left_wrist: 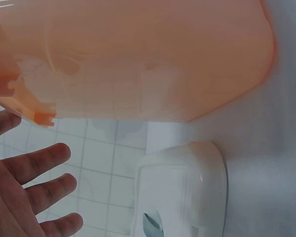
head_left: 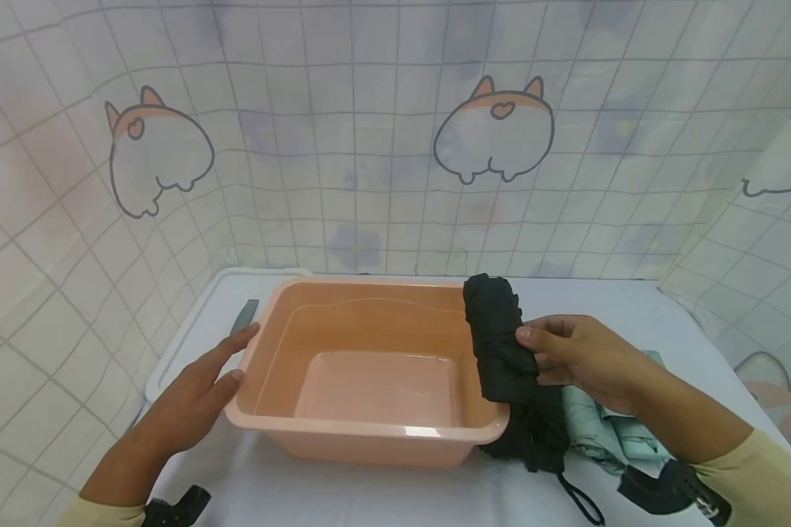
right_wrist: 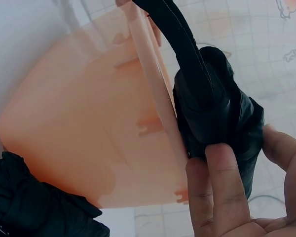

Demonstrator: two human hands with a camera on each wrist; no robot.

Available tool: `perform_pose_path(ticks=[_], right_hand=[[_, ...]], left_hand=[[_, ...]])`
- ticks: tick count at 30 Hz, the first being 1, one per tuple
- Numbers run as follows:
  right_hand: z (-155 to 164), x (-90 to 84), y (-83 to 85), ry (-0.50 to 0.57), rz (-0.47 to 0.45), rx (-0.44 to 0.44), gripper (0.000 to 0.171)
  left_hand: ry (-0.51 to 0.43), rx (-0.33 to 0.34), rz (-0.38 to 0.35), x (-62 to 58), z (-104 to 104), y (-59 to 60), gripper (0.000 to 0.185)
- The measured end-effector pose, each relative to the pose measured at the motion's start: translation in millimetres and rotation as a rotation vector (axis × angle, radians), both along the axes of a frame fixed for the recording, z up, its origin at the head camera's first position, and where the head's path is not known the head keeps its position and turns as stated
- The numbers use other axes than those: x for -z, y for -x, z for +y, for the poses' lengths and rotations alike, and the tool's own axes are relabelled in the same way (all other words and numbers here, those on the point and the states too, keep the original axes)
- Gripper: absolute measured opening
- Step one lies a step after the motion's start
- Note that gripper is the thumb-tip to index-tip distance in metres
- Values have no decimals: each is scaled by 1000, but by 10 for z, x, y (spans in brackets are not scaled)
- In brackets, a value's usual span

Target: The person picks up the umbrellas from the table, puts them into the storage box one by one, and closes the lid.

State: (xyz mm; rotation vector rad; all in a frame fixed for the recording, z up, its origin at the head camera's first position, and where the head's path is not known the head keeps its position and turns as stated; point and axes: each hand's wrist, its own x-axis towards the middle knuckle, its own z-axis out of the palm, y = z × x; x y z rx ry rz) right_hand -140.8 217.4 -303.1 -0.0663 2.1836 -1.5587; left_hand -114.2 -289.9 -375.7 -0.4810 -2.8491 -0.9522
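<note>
An empty peach plastic basin (head_left: pixel 283 307) stands on the white table. My right hand (head_left: pixel 570 355) grips a folded black umbrella (head_left: pixel 497 337) and holds it over the basin's right rim; in the right wrist view my fingers (right_wrist: pixel 222 192) curl round the black umbrella (right_wrist: pixel 212 103) beside the basin (right_wrist: pixel 89 148). My left hand (head_left: pixel 201 380) lies with straight fingers against the basin's left wall, holding nothing. In the left wrist view its fingers (left_wrist: pixel 44 163) spread below the basin (left_wrist: pixel 138 59).
Another black folded umbrella (head_left: pixel 534 432) and a pale green one (head_left: pixel 606 424) lie right of the basin. A white tray (head_left: pixel 191 329) with a grey flat strip (head_left: pixel 244 316) sits at the left. A patterned curtain surrounds the table.
</note>
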Motion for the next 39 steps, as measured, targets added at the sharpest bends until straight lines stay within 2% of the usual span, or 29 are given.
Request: perform_pose_path(ticks=[6,19,25,33,39], right_hand=[[-12,-14,-15,50,11,18,71],[79,56,-23,-4,44,47,67],[239,104,-10,-38,40,58,76],[523,199,23,-90,71,36,73],[723,254,27,-171,83,40,77]], left_hand=[[-3,1,1,12,-8,4,57],[-9,4,4,35,-19,12,57],[-15,12,15,39,-27,17,57],[-7,-6,3,41,-19,22,58],[-11,5,16,41,-29,29,58]])
